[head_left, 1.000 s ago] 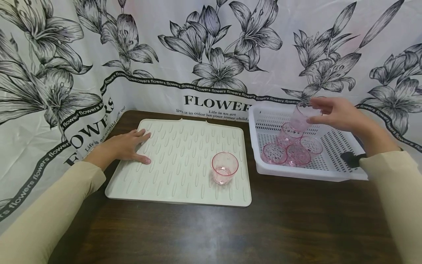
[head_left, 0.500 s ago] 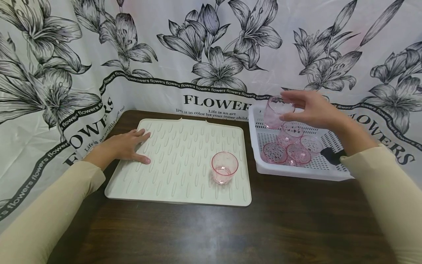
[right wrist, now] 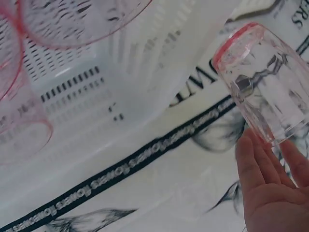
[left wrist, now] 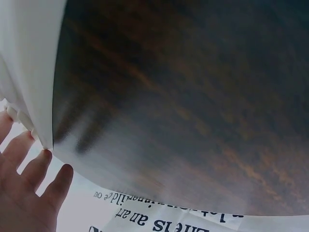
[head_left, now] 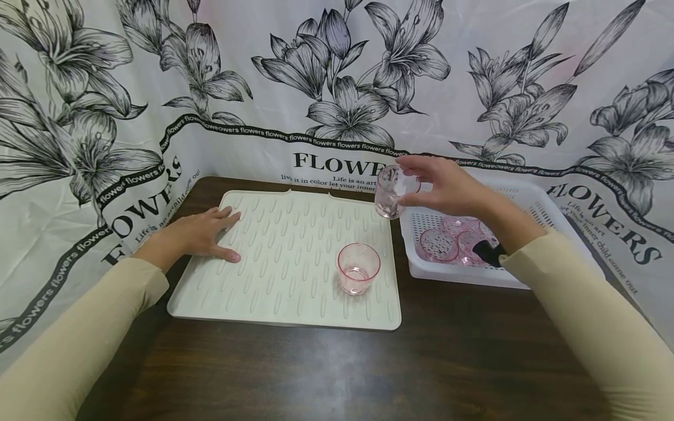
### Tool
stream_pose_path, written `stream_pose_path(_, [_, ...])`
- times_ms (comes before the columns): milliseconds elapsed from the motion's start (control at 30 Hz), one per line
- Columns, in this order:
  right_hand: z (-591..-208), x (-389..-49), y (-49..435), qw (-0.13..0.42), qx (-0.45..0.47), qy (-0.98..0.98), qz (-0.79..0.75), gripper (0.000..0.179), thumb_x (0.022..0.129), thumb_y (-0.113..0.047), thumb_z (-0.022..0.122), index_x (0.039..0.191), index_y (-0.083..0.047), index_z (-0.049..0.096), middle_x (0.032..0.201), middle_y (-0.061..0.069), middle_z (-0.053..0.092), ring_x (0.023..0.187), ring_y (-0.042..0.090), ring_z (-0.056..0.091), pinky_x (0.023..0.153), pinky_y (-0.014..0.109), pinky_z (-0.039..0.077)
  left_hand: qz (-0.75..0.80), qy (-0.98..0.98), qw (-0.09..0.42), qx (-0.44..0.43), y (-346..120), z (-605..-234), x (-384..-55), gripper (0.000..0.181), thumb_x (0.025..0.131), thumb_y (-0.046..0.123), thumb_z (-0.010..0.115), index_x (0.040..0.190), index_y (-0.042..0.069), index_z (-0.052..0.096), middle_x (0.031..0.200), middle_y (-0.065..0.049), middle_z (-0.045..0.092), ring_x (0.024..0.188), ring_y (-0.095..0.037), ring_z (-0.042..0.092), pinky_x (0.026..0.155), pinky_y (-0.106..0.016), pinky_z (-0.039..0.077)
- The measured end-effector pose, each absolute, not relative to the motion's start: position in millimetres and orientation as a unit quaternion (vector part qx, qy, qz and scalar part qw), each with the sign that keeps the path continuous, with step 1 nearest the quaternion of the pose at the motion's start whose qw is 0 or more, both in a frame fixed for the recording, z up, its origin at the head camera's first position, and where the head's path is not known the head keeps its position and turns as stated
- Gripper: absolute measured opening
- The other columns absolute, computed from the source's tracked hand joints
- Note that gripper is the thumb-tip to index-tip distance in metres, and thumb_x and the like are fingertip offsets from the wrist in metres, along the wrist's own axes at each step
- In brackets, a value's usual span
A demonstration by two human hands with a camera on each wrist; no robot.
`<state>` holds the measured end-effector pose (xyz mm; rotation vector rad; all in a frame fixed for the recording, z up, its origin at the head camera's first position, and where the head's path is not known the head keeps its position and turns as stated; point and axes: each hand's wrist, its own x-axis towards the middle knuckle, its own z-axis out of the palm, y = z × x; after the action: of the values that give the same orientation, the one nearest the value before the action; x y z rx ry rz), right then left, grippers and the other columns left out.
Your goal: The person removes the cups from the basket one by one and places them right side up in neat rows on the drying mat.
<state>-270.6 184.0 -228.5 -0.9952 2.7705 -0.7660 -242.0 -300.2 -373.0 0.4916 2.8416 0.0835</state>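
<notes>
In the head view my right hand point(head_left: 439, 186) grips a clear pink-tinted glass point(head_left: 388, 196) by its side, in the air over the gap between the mat and the basket. The right wrist view shows that same glass point(right wrist: 265, 82) between thumb and fingers. My left hand point(head_left: 197, 237) rests with spread, fairly straight fingers on the left edge of a cream ribbed drying mat point(head_left: 284, 251). A second pink-rimmed glass point(head_left: 358, 269) stands upright on the mat's right part. The left wrist view catches the left fingers point(left wrist: 36, 166) at the mat's edge.
A white perforated basket point(head_left: 553, 216) stands right of the mat and bears several pink glasses point(head_left: 439, 245), partly hidden by the right forearm. Both lie on a dark wooden table point(head_left: 316, 374). Behind hangs a white curtain point(head_left: 221, 140) with black flower prints.
My right hand has carried the glass leftward from above the basket to near the mat's far right corner. My left hand and the standing glass have not moved.
</notes>
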Motion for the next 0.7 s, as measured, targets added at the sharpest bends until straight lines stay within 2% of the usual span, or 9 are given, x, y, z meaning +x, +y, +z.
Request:
stream_pose_path(167, [-239.7, -270.9, 165.3, 0.066, -0.331, 0.909, -0.245, 0.08, 0.088, -0.027, 0.078, 0.154, -0.007, 0.037, 0.154, 0.014, 0.042, 0.139, 0.031, 0.044, 0.112, 0.049, 0.035, 0.029, 0.977, 0.127, 0.167, -300.4, -372.9, -242.1, 0.123, 0.069, 0.083, 0.064, 0.156, 0.003, 0.028, 0.158, -0.03, 0.022, 0.142, -0.056, 0.02, 0.103, -0.072, 0.029])
stream_pose_path(700, [-270.4, -276.4, 125.1, 0.098, -0.375, 0.9, -0.198, 0.078, 0.087, -0.021, 0.079, 0.151, -0.001, 0.038, 0.149, 0.02, 0.046, 0.133, 0.035, 0.05, 0.107, 0.05, 0.041, 0.036, 0.977, 0.126, 0.166, -301.4, -373.2, -240.3, 0.122, 0.07, 0.082, 0.064, 0.156, 0.003, 0.028, 0.159, -0.03, 0.021, 0.143, -0.055, 0.02, 0.104, -0.072, 0.028])
